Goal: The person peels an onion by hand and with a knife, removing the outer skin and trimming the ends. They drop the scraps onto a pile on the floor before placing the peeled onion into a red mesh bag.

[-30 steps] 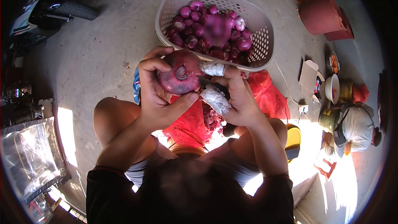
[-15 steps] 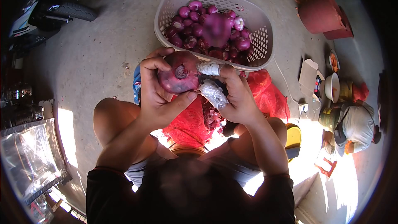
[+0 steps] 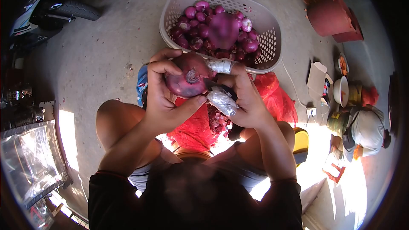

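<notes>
My left hand [image 3: 164, 106] is closed around a large red onion [image 3: 183, 86], its root end facing up toward me. My right hand [image 3: 245, 100] is at the onion's right side, with the thumb and forefinger wrapped in silvery tape [image 3: 222, 102]. Between those fingers is a dark, thin tool that looks like a small knife [image 3: 229, 90], mostly hidden and reaching the onion's side. Below the hands, red mesh sacking [image 3: 194, 123] and a pile of onion skins [image 3: 218, 121] lie between my legs.
A pale plastic basket [image 3: 272, 30] of red onions stands just ahead. Another red mesh bag [image 3: 277, 100] lies to the right. At far right a person [image 3: 366, 130] bends over near a white bowl [image 3: 341, 90]. A red bin [image 3: 330, 15] stands at upper right; a motorbike wheel [image 3: 79, 10] at upper left.
Both hands and the onion have shifted slightly to the right. The onion is turned a little, and the taped fingers have tilted against its side.
</notes>
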`<state>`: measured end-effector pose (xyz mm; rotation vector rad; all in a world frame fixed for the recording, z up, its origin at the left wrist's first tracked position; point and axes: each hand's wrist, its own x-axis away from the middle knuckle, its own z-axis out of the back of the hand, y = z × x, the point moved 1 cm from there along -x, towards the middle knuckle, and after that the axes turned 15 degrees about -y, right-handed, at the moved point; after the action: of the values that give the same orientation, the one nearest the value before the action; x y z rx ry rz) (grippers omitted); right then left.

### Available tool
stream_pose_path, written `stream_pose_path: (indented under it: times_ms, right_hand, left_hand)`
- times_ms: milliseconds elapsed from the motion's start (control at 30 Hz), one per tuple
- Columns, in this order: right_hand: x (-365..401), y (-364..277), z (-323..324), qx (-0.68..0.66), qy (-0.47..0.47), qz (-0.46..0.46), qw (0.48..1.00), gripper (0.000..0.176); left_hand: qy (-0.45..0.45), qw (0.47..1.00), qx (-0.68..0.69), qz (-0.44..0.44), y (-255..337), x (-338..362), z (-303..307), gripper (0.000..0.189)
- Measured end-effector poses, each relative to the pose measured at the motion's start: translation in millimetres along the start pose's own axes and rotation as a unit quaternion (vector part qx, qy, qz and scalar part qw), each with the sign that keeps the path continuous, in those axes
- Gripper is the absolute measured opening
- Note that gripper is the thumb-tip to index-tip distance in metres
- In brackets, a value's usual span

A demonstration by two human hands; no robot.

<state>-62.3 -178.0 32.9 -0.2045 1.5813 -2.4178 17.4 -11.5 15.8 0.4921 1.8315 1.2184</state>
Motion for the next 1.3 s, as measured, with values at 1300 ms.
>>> stream_pose_path:
  times_ms: [1300]
  right_hand:
    - [-2.6,14.5,-11.3,-0.045,0.041,0.058,0.996,0.051]
  left_hand:
    - [0.035,0.998,0.048,0.010,3.7,-2.7,-0.9,0.060]
